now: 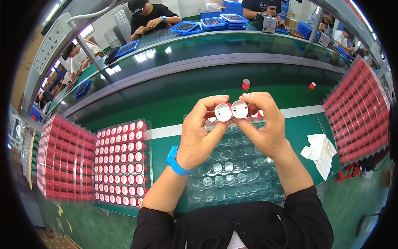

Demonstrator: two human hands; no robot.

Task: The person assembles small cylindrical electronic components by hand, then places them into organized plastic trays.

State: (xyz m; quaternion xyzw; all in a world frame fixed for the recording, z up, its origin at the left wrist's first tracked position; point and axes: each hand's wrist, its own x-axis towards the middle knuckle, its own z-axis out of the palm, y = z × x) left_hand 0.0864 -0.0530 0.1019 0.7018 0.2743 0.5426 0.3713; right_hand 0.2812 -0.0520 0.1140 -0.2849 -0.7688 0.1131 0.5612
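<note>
My left hand (197, 130) pinches a short red cylinder (223, 113) between thumb and fingers. A matching red cylinder (239, 109) is gripped in my right hand (265, 124). Both turn a white, recessed end with small dark holes toward me, and they sit side by side, seemingly touching. Beneath my hands lies a clear plastic tray (230, 180) with round pockets. Its nearer pockets hold nothing, while a few red cylinders show in the far row, partly hidden by my hands.
Left of me, a clear tray of red cylinders (120, 159) lies beside a tall stack of filled trays (64, 157). Another filled stack (360, 112) stands right, near a white cloth (321, 153). Two loose cylinders (246, 84) (312, 85) rest farther off. People work beyond the rail.
</note>
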